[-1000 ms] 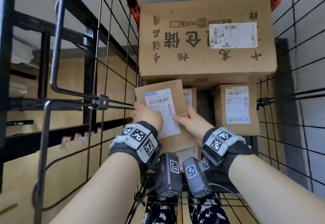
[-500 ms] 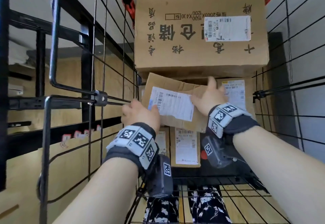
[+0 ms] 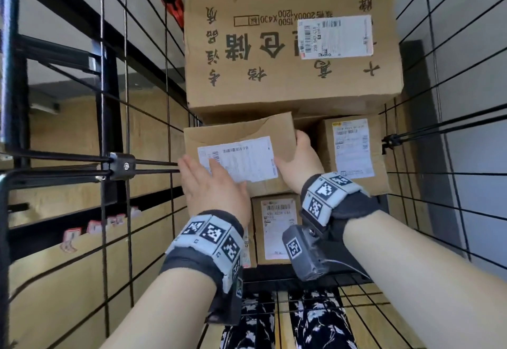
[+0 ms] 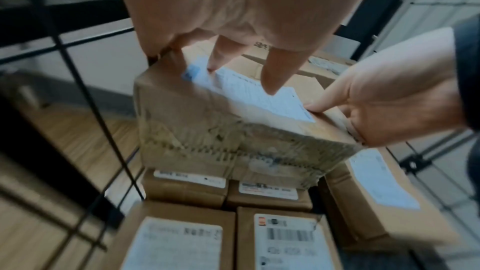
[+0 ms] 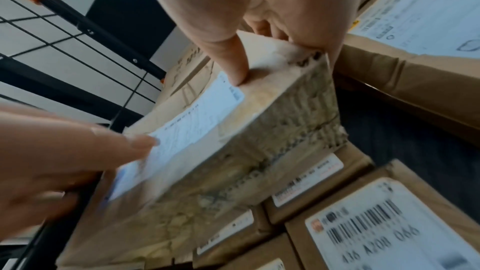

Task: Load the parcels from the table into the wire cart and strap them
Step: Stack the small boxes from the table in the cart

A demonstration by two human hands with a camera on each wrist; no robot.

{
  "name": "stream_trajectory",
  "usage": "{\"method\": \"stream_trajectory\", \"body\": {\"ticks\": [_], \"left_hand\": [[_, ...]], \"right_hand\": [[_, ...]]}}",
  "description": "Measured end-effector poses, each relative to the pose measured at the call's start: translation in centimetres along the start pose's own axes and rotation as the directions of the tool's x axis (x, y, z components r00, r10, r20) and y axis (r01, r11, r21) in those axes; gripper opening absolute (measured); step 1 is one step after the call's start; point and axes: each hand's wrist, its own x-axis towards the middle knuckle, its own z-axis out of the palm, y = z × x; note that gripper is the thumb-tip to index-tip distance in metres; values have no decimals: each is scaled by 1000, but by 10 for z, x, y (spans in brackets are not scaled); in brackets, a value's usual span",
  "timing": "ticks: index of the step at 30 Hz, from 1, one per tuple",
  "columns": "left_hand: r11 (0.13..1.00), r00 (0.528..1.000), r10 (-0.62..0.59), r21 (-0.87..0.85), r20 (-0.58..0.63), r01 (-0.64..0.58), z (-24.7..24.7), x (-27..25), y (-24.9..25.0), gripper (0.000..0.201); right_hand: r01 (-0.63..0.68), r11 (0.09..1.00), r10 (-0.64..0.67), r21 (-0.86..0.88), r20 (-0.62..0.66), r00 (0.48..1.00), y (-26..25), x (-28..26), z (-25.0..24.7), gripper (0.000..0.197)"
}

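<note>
Right hand [image 3: 300, 163] has its fingers [image 5: 235, 65] clamped round the right end of the parcel [image 3: 241, 140], thumb pressing on top next to the shipping label [image 3: 238, 160], while the left hand [image 3: 211, 184] just lies flat on the label with fingers [image 4: 271, 73] straight and a bit apart, so only one side is really gripped. The parcel sits inside the wire cart [image 3: 126, 118], perched on the smaller boxes [image 4: 283, 239] below and tucked right under the big printed carton [image 3: 290, 55]. My worry is that it's resting on uneven boxes, so if the right hand lets go before it's seated it could tip into the dark gap beside the labelled box [image 3: 354, 151]. The head view shows the overall stacking, but only the wrist views show the parcel's rough crushed front edge and that gap.
</note>
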Motion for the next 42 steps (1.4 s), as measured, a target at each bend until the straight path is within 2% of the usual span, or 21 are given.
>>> {"method": "stream_trajectory", "body": {"ticks": [2, 5, 7, 10, 13, 16, 19, 21, 24, 29, 33, 37, 42], "left_hand": [[985, 995, 98, 140, 14, -99, 4, 1, 3, 73], [976, 990, 107, 181, 88, -122, 2, 7, 10, 80], [979, 989, 94, 172, 112, -113, -1, 12, 15, 81], [978, 989, 92, 175, 112, -111, 1, 14, 21, 80], [972, 989, 102, 202, 104, -121, 8, 12, 23, 79], [967, 988, 121, 212, 91, -138, 14, 11, 19, 77], [961, 987, 134, 233, 91, -151, 15, 10, 16, 76], [958, 987, 134, 242, 93, -153, 15, 9, 15, 76], [957, 987, 135, 244, 91, -154, 16, 8, 15, 76], [958, 986, 139, 240, 89, -156, 15, 8, 15, 76], [960, 987, 143, 233, 75, -157, 18, 10, 15, 76], [964, 987, 147, 215, 61, -157, 19, 10, 14, 76], [966, 989, 141, 211, 54, -149, 18, 8, 16, 74]], "right_hand": [[-9, 1000, 9, -1, 30, 1000, 7, -1, -1, 60], [-32, 997, 29, 65, 39, 999, 19, 6, -13, 48], [-91, 995, 94, 37, -97, 991, 36, 19, -25, 49], [-265, 932, 178, -249, -324, 929, 75, 33, -46, 57], [-312, 868, 131, -386, -427, 895, 100, 35, -56, 76], [-291, 832, 106, -472, -381, 919, 111, 37, -53, 105], [-354, 838, 188, -415, -389, 902, 115, 38, -51, 115], [-356, 803, 183, -478, -371, 910, 113, 37, -49, 115], [-294, 781, 140, -551, -305, 942, 104, 31, -37, 116], [-131, 904, 58, -407, -188, 981, 95, 29, -24, 100], [-138, 961, 87, -238, -214, 973, 97, 33, -37, 109], [-88, 953, 51, -289, -134, 990, 98, 32, -50, 89], [-96, 937, 100, -336, -4, 995, 103, 34, -59, 100]]}}
